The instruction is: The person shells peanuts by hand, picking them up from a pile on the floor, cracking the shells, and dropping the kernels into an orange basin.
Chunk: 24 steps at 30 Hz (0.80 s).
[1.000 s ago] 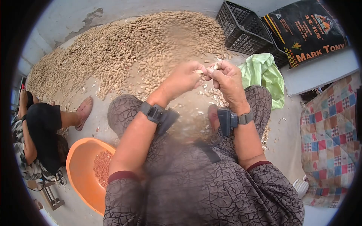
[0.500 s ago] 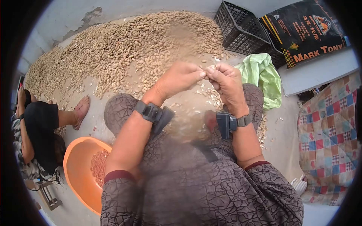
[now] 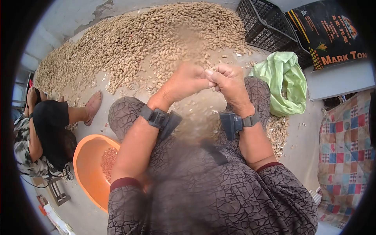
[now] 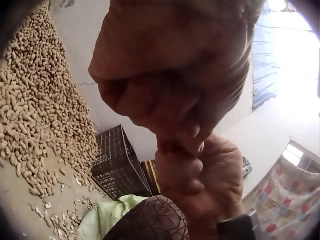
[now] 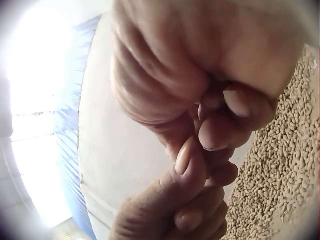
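In the head view my left hand [image 3: 186, 81] and right hand [image 3: 232, 83] meet fingertip to fingertip above the floor between the knees. A small pale peanut [image 3: 213, 69] shows at the tips, pinched between the thumbs and fingers of both hands and mostly covered by them. Seen from the left wrist, the left hand [image 4: 170, 70] is dark and curled above the right hand's bent fingers. From the right wrist, the right hand [image 5: 200, 65] has curled fingers against the left thumb [image 5: 182, 172]. Beyond the hands spreads a large heap of unshelled peanuts [image 3: 145, 39].
An orange basin [image 3: 88, 164] with red shelled kernels [image 3: 109, 162] stands by the left arm. A seated person's foot [image 3: 94, 107] is at the left. Right of the knee lie a green sack [image 3: 274, 70] and empty shells [image 3: 278, 135]. Behind are a black crate [image 3: 266, 29] and a black bag [image 3: 333, 35].
The hands, a little apart a second ago with pale pieces showing at both fingertips, have closed together. The head view has shifted slightly; the seated person's position looks the same.
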Motion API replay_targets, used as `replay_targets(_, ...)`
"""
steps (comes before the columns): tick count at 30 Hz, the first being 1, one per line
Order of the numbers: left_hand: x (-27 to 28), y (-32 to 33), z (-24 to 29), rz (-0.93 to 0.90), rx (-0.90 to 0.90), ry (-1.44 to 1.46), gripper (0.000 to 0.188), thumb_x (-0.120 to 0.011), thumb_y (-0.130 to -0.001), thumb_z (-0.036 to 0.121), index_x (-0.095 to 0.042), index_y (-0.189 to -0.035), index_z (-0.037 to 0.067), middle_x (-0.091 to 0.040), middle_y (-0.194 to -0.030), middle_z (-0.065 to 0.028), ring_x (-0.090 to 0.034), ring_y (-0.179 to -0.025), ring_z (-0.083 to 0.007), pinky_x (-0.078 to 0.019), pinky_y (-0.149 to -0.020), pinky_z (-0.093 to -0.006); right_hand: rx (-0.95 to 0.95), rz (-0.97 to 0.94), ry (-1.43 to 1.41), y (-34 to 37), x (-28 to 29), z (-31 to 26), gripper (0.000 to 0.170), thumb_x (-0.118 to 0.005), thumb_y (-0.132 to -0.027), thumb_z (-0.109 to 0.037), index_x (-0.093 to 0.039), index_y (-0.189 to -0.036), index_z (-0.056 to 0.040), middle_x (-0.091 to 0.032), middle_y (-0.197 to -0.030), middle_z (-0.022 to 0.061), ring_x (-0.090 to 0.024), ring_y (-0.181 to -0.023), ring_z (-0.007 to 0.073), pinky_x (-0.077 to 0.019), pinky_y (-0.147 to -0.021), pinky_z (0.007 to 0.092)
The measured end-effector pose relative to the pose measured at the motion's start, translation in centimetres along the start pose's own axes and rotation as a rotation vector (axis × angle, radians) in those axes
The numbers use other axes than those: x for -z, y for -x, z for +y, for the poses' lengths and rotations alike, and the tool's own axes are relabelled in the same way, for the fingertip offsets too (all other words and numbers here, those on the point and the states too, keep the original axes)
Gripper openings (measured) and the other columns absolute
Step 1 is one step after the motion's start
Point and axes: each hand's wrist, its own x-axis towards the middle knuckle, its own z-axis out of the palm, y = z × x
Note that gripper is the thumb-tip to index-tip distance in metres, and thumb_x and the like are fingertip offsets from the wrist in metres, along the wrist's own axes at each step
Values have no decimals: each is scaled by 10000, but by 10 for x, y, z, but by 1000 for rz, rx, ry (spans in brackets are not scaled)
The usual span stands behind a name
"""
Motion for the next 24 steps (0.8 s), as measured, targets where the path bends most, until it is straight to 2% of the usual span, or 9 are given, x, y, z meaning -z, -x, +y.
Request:
replay_targets(2,-1,-4,-6,-13,-7,-18,183,-699,-781,222,-663,-782,43,-517,-600,64,-396,-516,-12,-300,-449,-187,46,26,17,1,3,5,179,-618,-835,-158,-636,-723,-19,-577,-623,0,-456,-503,23,-339,-447,156)
replay_targets(4,-4,-5,-4,-7,-43,6,162,-683,-795,205,-654,-770,47,-496,-592,74,-381,-519,-7,-291,-449,-184,-11,11,-130,2,6,2,157,-610,-837,-135,-640,-741,-14,-586,-641,5,-459,-507,21,-338,-448,150)
replay_targets(8,-7,-7,-7,-32,-72,54,161,-670,-808,204,-644,-754,55,-481,-584,80,-383,-514,-2,-287,-443,-175,-23,19,-214,6,10,-6,127,-601,-842,-111,-637,-786,-3,-596,-667,13,-451,-505,17,-333,-449,142)
replay_targets(11,-8,-5,-5,-28,-53,118,172,-651,-826,211,-631,-762,53,-488,-602,71,-391,-508,-2,-288,-439,-166,-54,28,-304,8,9,-10,142,-584,-822,-91,-624,-720,-1,-559,-619,-8,-468,-554,31,-344,-477,189)
replay_targets(13,-7,-3,-7,-62,-11,277,196,-620,-851,222,-640,-838,27,-494,-618,57,-390,-499,-5,-289,-437,-157,-58,-4,-427,8,9,-11,142,-582,-832,-93,-621,-737,5,-584,-655,12,-477,-571,37,-346,-498,183)
replay_targets(17,-7,-2,-12,-109,-28,347,221,-573,-881,202,-636,-926,-5,-496,-635,44,-366,-488,-8,-283,-438,-151,-33,17,-427,9,9,-16,129,-571,-834,-77,-607,-737,0,-584,-663,20,-468,-565,44,-338,-510,179)
replay_targets(19,-8,-1,-9,-149,-5,457,240,-533,-898,171,-619,-1001,-28,-515,-655,20,-346,-472,-14,-279,-435,-144,-143,2,-609,9,14,-17,109,-567,-831,-63,-594,-739,-10,-570,-649,19,-466,-552,54,-360,-529,181)
replay_targets(24,-13,-5,-10,-132,86,660,246,-481,-917,161,-591,-1007,-40,-524,-667,-12,-340,-451,-29,-268,-410,-153,-114,20,-646,9,13,-20,93,-571,-827,-61,-587,-746,-17,-571,-646,22,-466,-526,63,-396,-539,179)
